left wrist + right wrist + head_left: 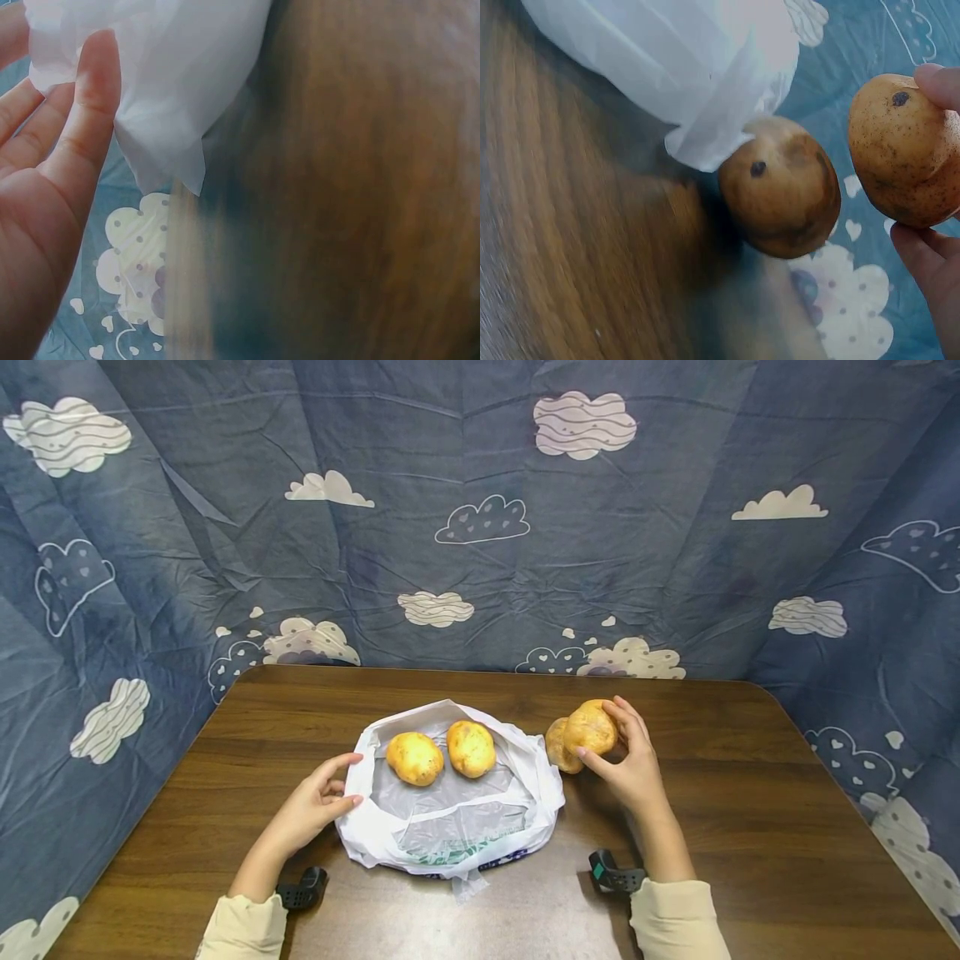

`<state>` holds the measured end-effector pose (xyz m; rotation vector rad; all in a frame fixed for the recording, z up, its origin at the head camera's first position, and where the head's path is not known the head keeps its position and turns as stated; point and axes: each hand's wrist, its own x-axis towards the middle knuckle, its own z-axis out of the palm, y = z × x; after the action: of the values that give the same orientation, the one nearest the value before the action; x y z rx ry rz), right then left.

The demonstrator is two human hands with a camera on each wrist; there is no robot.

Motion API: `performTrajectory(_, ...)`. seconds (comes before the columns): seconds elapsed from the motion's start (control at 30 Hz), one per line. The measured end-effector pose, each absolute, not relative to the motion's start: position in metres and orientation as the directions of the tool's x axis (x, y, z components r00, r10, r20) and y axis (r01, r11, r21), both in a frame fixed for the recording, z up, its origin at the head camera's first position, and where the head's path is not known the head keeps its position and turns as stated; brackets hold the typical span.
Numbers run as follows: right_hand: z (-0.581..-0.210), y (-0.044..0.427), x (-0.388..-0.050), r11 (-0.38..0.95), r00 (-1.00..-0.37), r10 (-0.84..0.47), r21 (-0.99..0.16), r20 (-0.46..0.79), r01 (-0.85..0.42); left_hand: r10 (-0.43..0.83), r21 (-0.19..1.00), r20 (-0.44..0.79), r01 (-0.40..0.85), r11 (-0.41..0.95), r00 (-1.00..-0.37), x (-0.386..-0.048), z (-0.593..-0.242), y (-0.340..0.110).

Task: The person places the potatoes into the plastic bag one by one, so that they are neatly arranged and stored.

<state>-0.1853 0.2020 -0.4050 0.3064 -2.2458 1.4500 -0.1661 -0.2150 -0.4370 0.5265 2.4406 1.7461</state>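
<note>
A white plastic bag [536,777] lies with its mouth spread wide, and two yellow potatoes [415,758] show inside it. At the bag's left rim, my left hand [315,802] holds the plastic between thumb and index finger; the left wrist view shows the thumb [96,97] in front of the white film. My right hand [633,760] grips a potato [900,154] between thumb and fingertips, to the right of the bag. Just beyond that potato, another potato [780,191] rests on the table against the bag's right side.
The brown wooden table [750,827] reaches back to a blue cloth [480,568] printed with clouds. Black wrist devices [303,889] are on both forearms, close to the tabletop. Green print shows on the bag's near inner side.
</note>
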Motion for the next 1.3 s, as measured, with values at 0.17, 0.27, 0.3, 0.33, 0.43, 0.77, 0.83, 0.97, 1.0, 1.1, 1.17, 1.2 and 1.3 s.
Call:
performTrajectory(0.17, -0.404, 0.195, -0.185, 0.427, -0.867, 0.02, -0.789, 0.497, -0.442, 0.337, 0.922, 0.176, 0.275, 0.271, -0.925, -0.17, -0.451, -0.22)
performTrajectory(0.27, -0.403, 0.189, -0.184, 0.414, -0.866, 0.002, -0.789, 0.5, -0.454, 0.328, 0.926, 0.144, 0.244, 0.288, -0.934, -0.17, -0.449, -0.219)
performTrajectory(0.3, -0.403, 0.186, -0.184, 0.411, -0.868, -0.006, -0.79, 0.497, -0.456, 0.325, 0.927, 0.136, 0.236, 0.291, -0.936, -0.17, -0.449, -0.219)
performTrajectory(0.33, -0.403, 0.184, -0.183, 0.405, -0.869, -0.014, -0.792, 0.495, -0.458, 0.322, 0.928, 0.126, 0.227, 0.296, -0.938, -0.17, -0.448, -0.219)
performTrajectory(0.43, -0.401, 0.177, -0.183, 0.381, -0.868, -0.041, -0.795, 0.495, -0.471, 0.316, 0.934, 0.107, 0.205, 0.294, -0.943, -0.17, -0.446, -0.218)
performTrajectory(0.77, -0.396, 0.16, -0.179, 0.365, -0.828, -0.14, -0.75, 0.542, -0.552, 0.31, 0.934, 0.099, 0.196, 0.299, -0.946, -0.171, -0.447, -0.218)
performTrajectory(0.83, -0.396, 0.157, -0.178, 0.363, -0.825, -0.155, -0.745, 0.543, -0.559, 0.316, 0.934, 0.103, 0.201, 0.296, -0.943, -0.171, -0.447, -0.218)
performTrajectory(0.97, -0.397, 0.149, -0.177, 0.322, -0.826, -0.186, -0.762, 0.532, -0.562, 0.318, 0.938, 0.098, 0.194, 0.286, -0.943, -0.17, -0.445, -0.217)
performTrajectory(1.0, -0.397, 0.147, -0.176, 0.316, -0.827, -0.194, -0.765, 0.527, -0.561, 0.318, 0.939, 0.098, 0.194, 0.285, -0.943, -0.17, -0.443, -0.216)
performTrajectory(1.1, -0.397, 0.142, -0.175, 0.299, -0.823, -0.216, -0.766, 0.525, -0.568, 0.321, 0.939, 0.102, 0.198, 0.282, -0.942, -0.166, -0.434, -0.213)
performTrajectory(1.17, -0.398, 0.138, -0.174, 0.31, -0.813, -0.233, -0.752, 0.533, -0.582, 0.323, 0.936, 0.104, 0.203, 0.288, -0.941, -0.163, -0.428, -0.211)
performTrajectory(1.2, -0.398, 0.136, -0.174, 0.312, -0.809, -0.241, -0.746, 0.536, -0.588, 0.324, 0.934, 0.106, 0.206, 0.292, -0.94, -0.162, -0.425, -0.21)
performTrajectory(1.3, -0.399, 0.131, -0.173, 0.309, -0.802, -0.265, -0.741, 0.535, -0.596, 0.325, 0.932, 0.106, 0.208, 0.297, -0.94, -0.16, -0.42, -0.209)
